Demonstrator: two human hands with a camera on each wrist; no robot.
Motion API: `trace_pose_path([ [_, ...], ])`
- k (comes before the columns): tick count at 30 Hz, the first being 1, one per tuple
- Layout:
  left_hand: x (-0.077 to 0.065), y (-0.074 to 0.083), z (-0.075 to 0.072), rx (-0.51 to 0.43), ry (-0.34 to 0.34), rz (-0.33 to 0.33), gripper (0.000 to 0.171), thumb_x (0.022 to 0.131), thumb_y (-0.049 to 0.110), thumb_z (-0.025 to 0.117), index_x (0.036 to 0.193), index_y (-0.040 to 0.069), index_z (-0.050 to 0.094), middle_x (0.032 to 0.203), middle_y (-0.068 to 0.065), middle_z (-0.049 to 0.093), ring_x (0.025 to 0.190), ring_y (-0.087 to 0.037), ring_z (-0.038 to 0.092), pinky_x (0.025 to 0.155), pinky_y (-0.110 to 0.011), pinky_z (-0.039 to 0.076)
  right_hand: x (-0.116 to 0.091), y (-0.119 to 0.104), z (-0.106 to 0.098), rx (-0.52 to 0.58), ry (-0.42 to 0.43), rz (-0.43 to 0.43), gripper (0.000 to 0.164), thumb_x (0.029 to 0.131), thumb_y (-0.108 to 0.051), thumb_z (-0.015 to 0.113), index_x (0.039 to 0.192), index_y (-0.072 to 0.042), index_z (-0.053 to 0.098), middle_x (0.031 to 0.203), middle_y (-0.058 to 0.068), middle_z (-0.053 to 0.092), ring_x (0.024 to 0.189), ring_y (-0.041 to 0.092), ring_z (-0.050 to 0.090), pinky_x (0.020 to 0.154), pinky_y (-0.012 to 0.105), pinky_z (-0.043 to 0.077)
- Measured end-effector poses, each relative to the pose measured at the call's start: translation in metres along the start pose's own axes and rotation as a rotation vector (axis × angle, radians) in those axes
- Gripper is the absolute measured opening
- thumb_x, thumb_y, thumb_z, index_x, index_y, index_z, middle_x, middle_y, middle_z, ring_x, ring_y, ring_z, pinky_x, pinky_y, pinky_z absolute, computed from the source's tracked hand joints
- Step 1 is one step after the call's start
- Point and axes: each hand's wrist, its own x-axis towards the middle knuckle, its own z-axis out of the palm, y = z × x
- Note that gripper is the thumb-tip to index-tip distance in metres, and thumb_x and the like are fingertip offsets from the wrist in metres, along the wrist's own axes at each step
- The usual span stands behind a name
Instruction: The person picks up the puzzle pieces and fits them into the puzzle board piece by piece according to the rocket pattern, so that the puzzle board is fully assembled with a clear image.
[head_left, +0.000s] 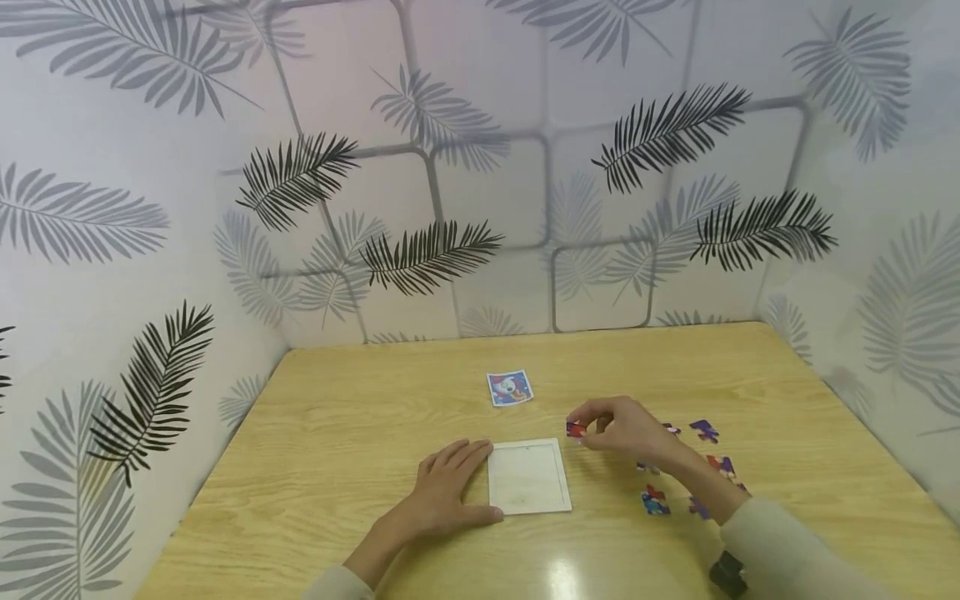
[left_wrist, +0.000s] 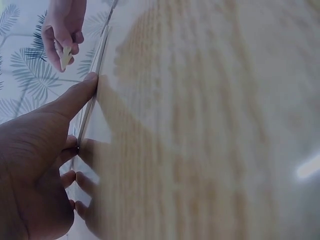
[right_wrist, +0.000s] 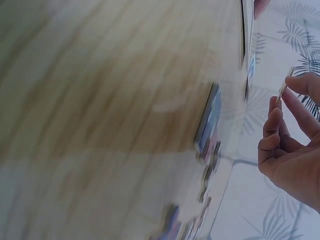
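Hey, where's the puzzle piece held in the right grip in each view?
Head: piece in the lower half, right of centre.
Left wrist: piece at upper left.
Right wrist: piece near the right edge, above mid-height.
Shared landmark: the right grip.

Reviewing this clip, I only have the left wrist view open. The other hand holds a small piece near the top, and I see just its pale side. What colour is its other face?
Observer: In the head view, the puzzle piece pinched by the right hand shows mostly red.
Operator: Are there more pieces around?
Observer: Yes, several other pieces lie loose to the right of the white board, some partly hidden by the right forearm.
Operator: And anything past the board's far edge?
Observer: A small picture card lies there on the table.
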Motion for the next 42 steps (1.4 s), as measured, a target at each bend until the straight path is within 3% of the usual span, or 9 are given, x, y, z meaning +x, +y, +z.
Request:
trace_pose_path([
  [6,0.005,0.002,-0.002,-0.007,-0.001,-0.002,0.095,0.084,0.065,0.067,0.158,0.019,0.029,0.164,0.0,0.03,0.154,-0.033,0.017,0.12,-0.063,0.012,0.012,-0.006,0.012,-0.03,-0.021,-0.095,0.022,0.085,-0.013,0.076,0.106,-0.016,0.076,0.106,0.004,0.073,0.077,0.018,0.055,0.057,0.022,0.043],
  [13,0.003,0.003,-0.001,0.003,-0.04,-0.025,0.095,0.084,0.065,0.067,0.158,0.019,0.028,0.165,0.0,0.028,0.154,-0.033,0.017,0.12,-0.064,0.013,0.018,-0.009,0.037,-0.071,-0.028,-0.077,0.018,0.084,-0.01,0.075,0.099,-0.019,0.079,0.103,-0.002,0.075,0.069,0.013,0.049,0.055,0.021,0.04],
  [20,-0.002,0.002,-0.003,0.015,-0.044,-0.037,0.095,0.085,0.066,0.065,0.159,0.02,0.027,0.166,-0.002,0.027,0.153,-0.035,0.019,0.12,-0.065,0.013,0.024,-0.019,0.052,-0.095,-0.02,-0.078,0.015,0.085,-0.011,0.076,0.097,-0.02,0.079,0.08,-0.001,0.066,0.058,0.008,0.042,0.048,0.018,0.034],
  [31,-0.001,0.003,-0.008,0.022,-0.04,-0.038,0.095,0.085,0.065,0.065,0.159,0.02,0.027,0.166,-0.002,0.027,0.153,-0.035,0.02,0.119,-0.065,0.014,0.038,-0.03,0.069,-0.163,-0.025,-0.19,0.01,0.084,-0.008,0.077,0.092,-0.014,0.08,0.092,-0.001,0.074,0.058,0.004,0.042,0.05,0.017,0.035],
  [38,-0.001,0.004,-0.006,0.01,-0.048,-0.028,0.093,0.086,0.062,0.066,0.159,0.018,0.027,0.166,-0.003,0.026,0.153,-0.037,0.019,0.119,-0.066,0.013,0.043,-0.034,0.08,-0.168,-0.053,-0.185,0.011,0.083,-0.006,0.076,0.092,-0.013,0.079,0.094,0.001,0.073,0.065,0.007,0.047,0.054,0.018,0.04],
  [42,-0.001,0.004,-0.006,0.004,-0.051,-0.026,0.093,0.086,0.064,0.065,0.159,0.019,0.027,0.166,-0.003,0.026,0.153,-0.036,0.019,0.12,-0.065,0.013,0.045,-0.035,0.084,-0.218,-0.051,-0.229,0.01,0.082,-0.007,0.078,0.091,-0.012,0.079,0.094,0.001,0.073,0.072,0.01,0.054,0.06,0.019,0.044],
])
